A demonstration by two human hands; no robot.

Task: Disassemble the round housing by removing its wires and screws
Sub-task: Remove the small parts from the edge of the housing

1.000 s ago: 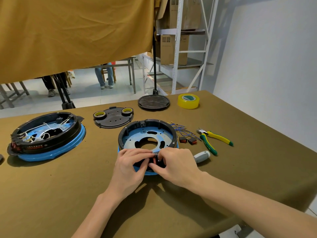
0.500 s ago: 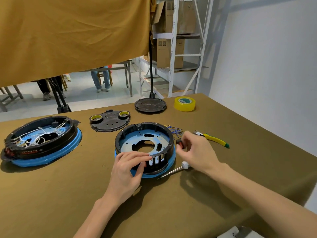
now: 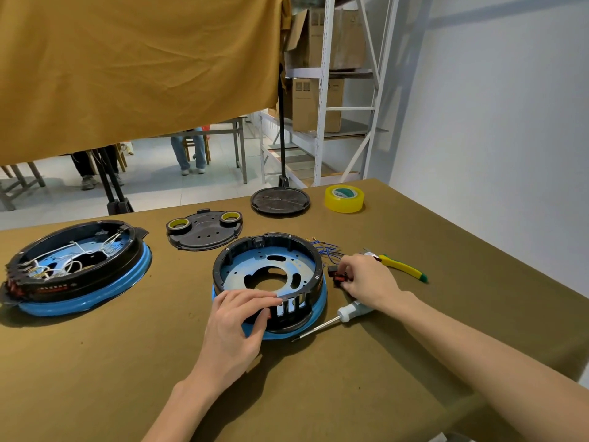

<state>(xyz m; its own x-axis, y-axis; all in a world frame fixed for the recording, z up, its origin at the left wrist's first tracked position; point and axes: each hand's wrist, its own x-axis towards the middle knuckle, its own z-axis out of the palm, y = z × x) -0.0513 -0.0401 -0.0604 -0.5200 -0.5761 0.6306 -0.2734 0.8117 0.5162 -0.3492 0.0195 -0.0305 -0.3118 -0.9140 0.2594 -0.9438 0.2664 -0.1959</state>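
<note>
The round housing, a black ring on a blue base with a pale blue metal plate inside, sits at the table's middle. My left hand grips its near rim, thumb against a red part in the slotted wall. My right hand is to the right of the housing, fingers closed on small black-and-red switches lying on the cloth. Loose blue wires lie just behind them. A white-handled screwdriver rests by the housing's near right side.
A second round housing, still wired, sits at the left. A black cover plate with two tape rolls lies behind, then a black stand base and yellow tape. Yellow-green pliers lie at the right.
My right hand left the housing's near rim and moved right with a switch, down to the other switches on the cloth. The left hand stayed on the rim. The screwdriver became visible.
</note>
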